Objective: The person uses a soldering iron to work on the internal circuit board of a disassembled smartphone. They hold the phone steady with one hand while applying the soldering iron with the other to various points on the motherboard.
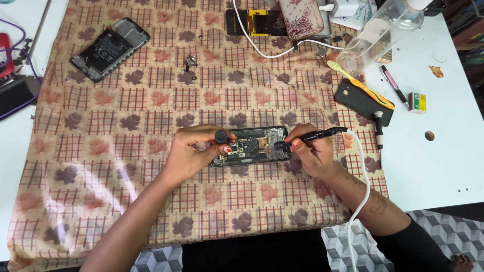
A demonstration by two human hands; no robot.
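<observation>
The opened phone (250, 146) lies at the cloth's (126, 166) centre. The left hand (194, 151) pinches a round knob (221, 136), steadying it; at 3 o'clock, the right hand (310, 151) grips a corded tool (317, 135), tip on the board.

Bright, even light, sharp in the centre.
Diffuse overhead light; only soft, short shadows under the hands and along the opened phone (250, 146). White table (443, 141) at right runs near blown-out, with mild glare on the clear plastic bottle (378, 35). Slight wide-angle bending at the edges; corners softer, no motion blur.
</observation>
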